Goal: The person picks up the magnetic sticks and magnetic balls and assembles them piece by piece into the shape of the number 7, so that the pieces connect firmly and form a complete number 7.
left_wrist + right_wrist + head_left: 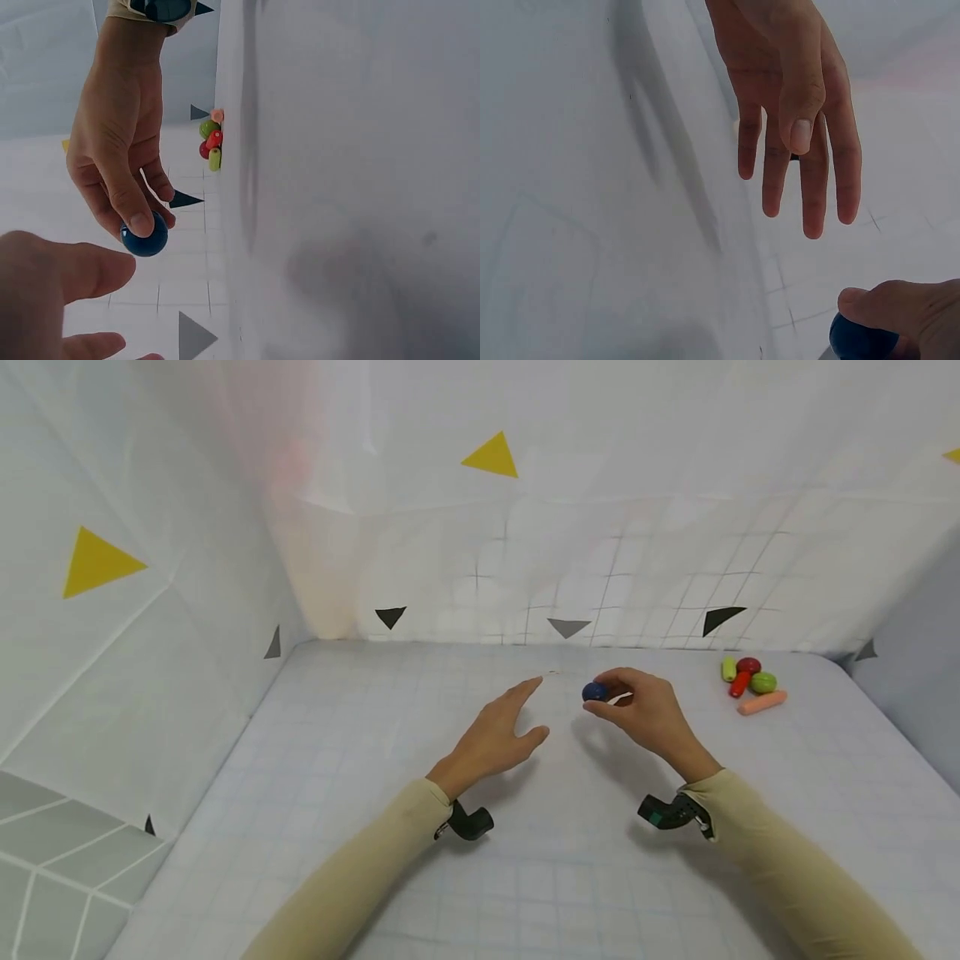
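Observation:
A small round blue ball point(595, 692) is pinched between the thumb and fingers of my right hand point(647, 708), held above the table. In the left wrist view the blue ball point(145, 237) looks smooth and shiny, with the thumb across its near side. My left hand point(495, 732) hovers to the left of it, holding nothing. Its fingers point(814, 187) are straight and spread in the right wrist view, with the thumb apart from them. A gap separates the left hand from the ball in the head view.
Several small items lie at the table's far right: a light green piece point(729, 669), a dark red round one point(748, 666), a red one point(740, 684), a green ball-like one point(763, 682) and an orange stick point(762, 702). White sheet walls point(420, 552) border the table point(360, 710).

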Tool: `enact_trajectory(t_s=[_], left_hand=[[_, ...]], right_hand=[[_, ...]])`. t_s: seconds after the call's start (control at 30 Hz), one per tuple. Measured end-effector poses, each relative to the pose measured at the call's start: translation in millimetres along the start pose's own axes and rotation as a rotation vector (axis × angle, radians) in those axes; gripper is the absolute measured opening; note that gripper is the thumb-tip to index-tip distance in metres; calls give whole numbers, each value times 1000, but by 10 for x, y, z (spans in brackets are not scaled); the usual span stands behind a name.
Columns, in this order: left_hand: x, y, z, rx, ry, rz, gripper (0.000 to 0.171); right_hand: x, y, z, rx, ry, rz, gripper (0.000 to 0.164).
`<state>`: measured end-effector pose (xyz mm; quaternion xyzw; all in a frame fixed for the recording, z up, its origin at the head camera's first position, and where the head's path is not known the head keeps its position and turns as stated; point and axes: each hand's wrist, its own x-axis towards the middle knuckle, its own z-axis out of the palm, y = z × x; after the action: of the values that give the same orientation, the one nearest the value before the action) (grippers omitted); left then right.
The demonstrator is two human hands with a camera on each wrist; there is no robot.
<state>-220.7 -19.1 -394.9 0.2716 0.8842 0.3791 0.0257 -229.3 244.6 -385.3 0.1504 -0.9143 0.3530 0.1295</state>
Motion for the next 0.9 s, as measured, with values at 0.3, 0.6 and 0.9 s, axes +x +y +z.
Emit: enact_trajectory(t_s=[0.3, 0.6, 0.9], left_hand=[[-127, -181, -116, -4, 34, -36, 72], [-193, -321, -201, 1, 61, -55, 72], [-204, -436, -232, -8, 71, -50, 72]], right_hand=[[53, -158, 196, 89, -45, -28, 38], [163, -329, 461, 147, -90, -42, 38], [250, -367, 696, 195, -115, -43, 34]])
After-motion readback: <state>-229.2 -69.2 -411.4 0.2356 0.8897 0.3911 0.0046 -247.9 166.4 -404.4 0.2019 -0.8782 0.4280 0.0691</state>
